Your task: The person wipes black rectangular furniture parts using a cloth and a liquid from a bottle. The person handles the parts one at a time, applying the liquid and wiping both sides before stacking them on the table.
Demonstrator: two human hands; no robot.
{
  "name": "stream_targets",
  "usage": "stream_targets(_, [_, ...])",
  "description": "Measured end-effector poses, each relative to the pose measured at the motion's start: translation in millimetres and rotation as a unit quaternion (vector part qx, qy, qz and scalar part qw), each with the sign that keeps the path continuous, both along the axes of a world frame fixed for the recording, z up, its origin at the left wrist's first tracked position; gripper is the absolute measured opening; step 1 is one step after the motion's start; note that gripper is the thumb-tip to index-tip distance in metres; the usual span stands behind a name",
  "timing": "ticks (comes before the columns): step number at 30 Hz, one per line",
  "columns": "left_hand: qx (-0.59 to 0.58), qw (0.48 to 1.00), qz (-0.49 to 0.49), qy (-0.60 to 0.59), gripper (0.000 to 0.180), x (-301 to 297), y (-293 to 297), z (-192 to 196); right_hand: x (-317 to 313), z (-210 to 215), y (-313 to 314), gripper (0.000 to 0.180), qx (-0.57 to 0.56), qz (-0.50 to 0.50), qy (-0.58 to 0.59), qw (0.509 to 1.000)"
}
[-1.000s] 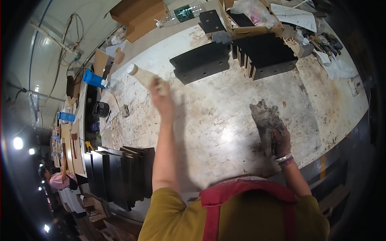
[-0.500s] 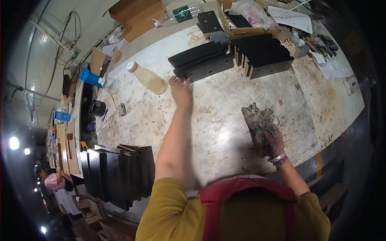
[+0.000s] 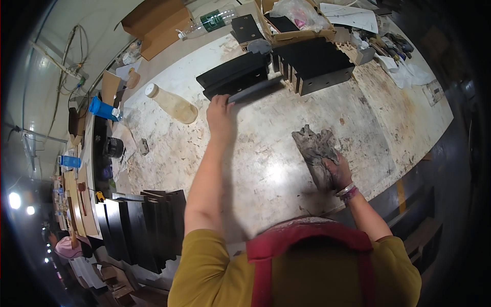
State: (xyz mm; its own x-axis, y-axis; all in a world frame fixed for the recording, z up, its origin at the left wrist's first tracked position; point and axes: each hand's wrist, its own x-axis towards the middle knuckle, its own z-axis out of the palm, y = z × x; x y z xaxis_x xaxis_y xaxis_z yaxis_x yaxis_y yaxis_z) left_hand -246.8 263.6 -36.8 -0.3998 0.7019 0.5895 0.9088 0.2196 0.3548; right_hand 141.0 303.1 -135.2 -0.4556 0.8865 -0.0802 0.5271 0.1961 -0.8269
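My left hand point(image 3: 220, 115) grips the near left end of a thin black board point(image 3: 257, 89), fingers closed over its edge. That board is tilted away from the front of a short row of black boards point(image 3: 232, 69), its surface slightly blurred. Pressed on a crumpled, stained grey rag point(image 3: 313, 147) is my right hand point(image 3: 337, 171), its fingers closed around the cloth on the table's right side. To the right of the row stands a larger stack of black boards point(image 3: 327, 64) with drilled holes along its front face.
Left of my left hand lies a cloudy bottle point(image 3: 174, 105) on the stained white table point(image 3: 266, 153). More dark boards point(image 3: 140, 230) stand at the lower left. Cardboard boxes point(image 3: 156, 25), a clear bottle point(image 3: 212, 21) and tools point(image 3: 394, 47) line the far side.
My left hand has pulled the front board's top toward me, opening a gap from the row. The rag and right hand stay together. The whole view has shifted slightly.
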Motion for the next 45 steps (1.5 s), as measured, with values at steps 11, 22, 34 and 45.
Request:
stream_targets(11, [-0.087,0.857,-0.06,-0.504,0.034,86.6,-110.0,-48.6,35.4,79.2,38.1,0.047,-0.082,-0.075,0.306,0.946])
stream_targets(22, [-0.182,0.961,-0.172,-0.116,0.04,147.7,-185.1,-56.1,-167.9,113.5,-54.7,0.026,0.267,0.453,-0.089,0.846])
stream_targets(34, [-0.237,0.946,-0.167,-0.144,0.031,145.7,-191.1,-59.6,-172.2,93.2,-62.2,0.022,0.346,0.439,-0.023,0.829])
stream_targets(45, [-0.271,0.953,-0.108,-0.077,0.091,114.1,-167.3,-66.0,-120.9,101.6,-25.1,0.036,0.356,0.35,-0.091,0.862])
